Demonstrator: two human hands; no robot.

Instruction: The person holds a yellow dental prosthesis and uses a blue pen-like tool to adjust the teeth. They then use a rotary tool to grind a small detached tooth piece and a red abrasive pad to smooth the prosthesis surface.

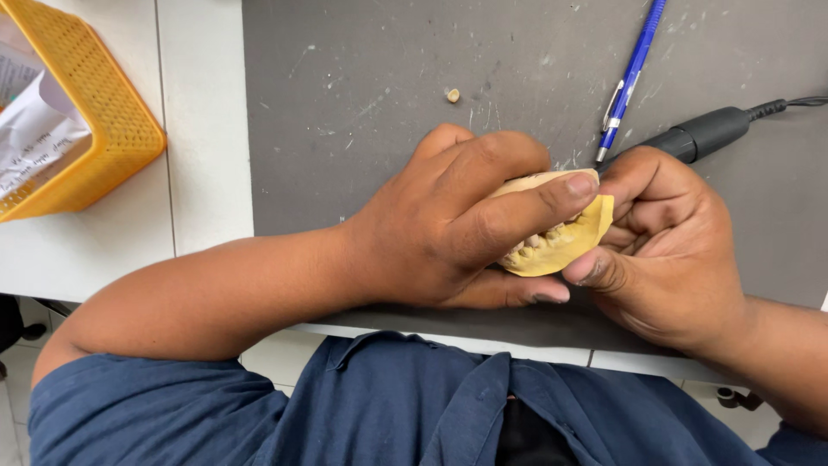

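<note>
Your left hand clamps yellow dental cast from above, long axis pointing right; right hand pinches its right end, handpiece just behind.

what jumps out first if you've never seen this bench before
First the pale yellow dental cast with its row of teeth, held at mid-frame between the left hand and the right hand over a scratched grey mat. Behind the right hand lie a black corded handpiece and a blue pen. A bright yellow basket holding papers sits at the far left.
</note>
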